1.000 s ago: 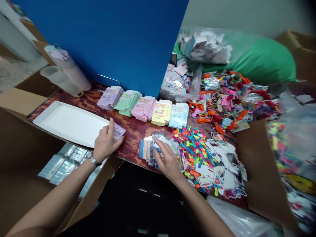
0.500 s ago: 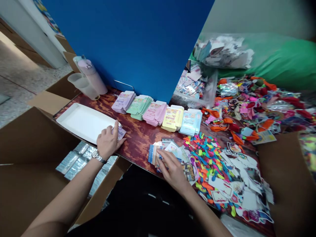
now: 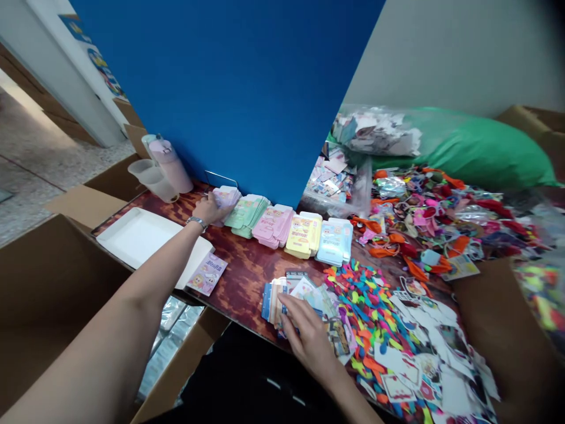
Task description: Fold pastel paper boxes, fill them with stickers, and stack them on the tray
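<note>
My left hand (image 3: 208, 210) reaches across the white tray (image 3: 132, 232) to a stack of purple flat-folded little boxes (image 3: 228, 195). Its thumb and fingers are apart at the stack's near left side; no box is lifted. One purple box (image 3: 207, 274) with cartoon figures lies by the tray's right corner. My right hand (image 3: 306, 330) rests with fingers extended and apart on a loose pile of printed cards (image 3: 304, 288) near the table's front edge. Beyond are stacks of green boxes (image 3: 248, 213), pink boxes (image 3: 273, 225), yellow boxes (image 3: 302, 234) and blue boxes (image 3: 334, 240).
Colourful balloons (image 3: 371, 306) and white-backed stickers (image 3: 441, 335) cover the table's right side. Mixed trinkets (image 3: 432, 218) lie farther back. A blue panel (image 3: 238, 94) rises behind the stacks. Bottles (image 3: 170, 162) and a translucent cup (image 3: 152, 179) stand back left. An open carton (image 3: 57, 318) is below left.
My left hand has moved from the purple box beside the tray to the purple stack farther back, leaving that box lying there. My right hand stays on the cards. The view has tilted up.
</note>
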The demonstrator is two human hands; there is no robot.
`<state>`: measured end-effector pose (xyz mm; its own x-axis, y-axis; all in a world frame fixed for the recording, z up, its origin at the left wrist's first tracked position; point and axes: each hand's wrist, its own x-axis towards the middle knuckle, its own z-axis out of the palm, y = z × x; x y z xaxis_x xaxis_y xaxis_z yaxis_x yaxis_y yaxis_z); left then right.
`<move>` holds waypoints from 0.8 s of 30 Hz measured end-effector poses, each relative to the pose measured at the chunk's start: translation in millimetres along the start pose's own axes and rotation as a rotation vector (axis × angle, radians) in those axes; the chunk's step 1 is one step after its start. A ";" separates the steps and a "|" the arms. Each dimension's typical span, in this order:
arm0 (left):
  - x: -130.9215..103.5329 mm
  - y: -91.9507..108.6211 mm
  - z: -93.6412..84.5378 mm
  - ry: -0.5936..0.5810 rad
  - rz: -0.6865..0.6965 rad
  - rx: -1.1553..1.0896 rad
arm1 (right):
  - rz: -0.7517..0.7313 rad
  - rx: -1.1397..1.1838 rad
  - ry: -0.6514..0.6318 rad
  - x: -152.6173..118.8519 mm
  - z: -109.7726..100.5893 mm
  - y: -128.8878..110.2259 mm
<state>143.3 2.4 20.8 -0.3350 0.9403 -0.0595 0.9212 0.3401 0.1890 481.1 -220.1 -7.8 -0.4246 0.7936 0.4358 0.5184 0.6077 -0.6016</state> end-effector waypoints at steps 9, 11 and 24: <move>11.8 3.2 0.7 0.008 0.010 -0.018 | 0.011 -0.019 -0.033 -2.8 -1.6 1.8; 7.6 4.1 -6.8 0.020 -0.010 -0.028 | 0.003 -0.021 -0.034 -0.6 -1.5 2.2; -157.9 74.7 4.1 0.286 0.539 -0.398 | -0.029 -0.163 0.248 86.5 -22.9 2.6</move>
<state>265.8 -120.6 40.2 0.0558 0.9188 0.3908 0.8493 -0.2495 0.4653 462.7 -149.1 43.7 -0.2573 0.7466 0.6135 0.6293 0.6113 -0.4800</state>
